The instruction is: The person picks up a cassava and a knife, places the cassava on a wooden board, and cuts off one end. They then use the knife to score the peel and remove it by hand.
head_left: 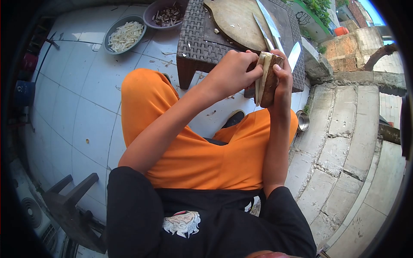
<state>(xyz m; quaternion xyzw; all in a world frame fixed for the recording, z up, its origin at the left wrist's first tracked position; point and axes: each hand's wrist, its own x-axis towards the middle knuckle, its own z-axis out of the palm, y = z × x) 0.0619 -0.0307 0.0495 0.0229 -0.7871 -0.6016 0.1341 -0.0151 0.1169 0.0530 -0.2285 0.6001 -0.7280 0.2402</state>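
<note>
Over the near edge of the woven table, both hands hold a thick chunk of cassava (267, 81) with rough brown skin on one side and pale flesh along the other. My left hand (234, 71) is closed, its thumb and fingers pressed on the pale side. My right hand (283, 84) wraps the brown side from the right, with its thumb lying on the skin. A knife blade (295, 56) sticks up from behind my right hand; its handle is hidden, and I cannot tell whether that hand grips it.
A wooden cutting board (234, 21) and two knives (269, 26) lie on the woven table (198, 41). On the tiled floor stand a bowl of white strips (124, 35) and a bowl of brown peelings (165, 15). A metal bowl (303, 121) sits by my right knee.
</note>
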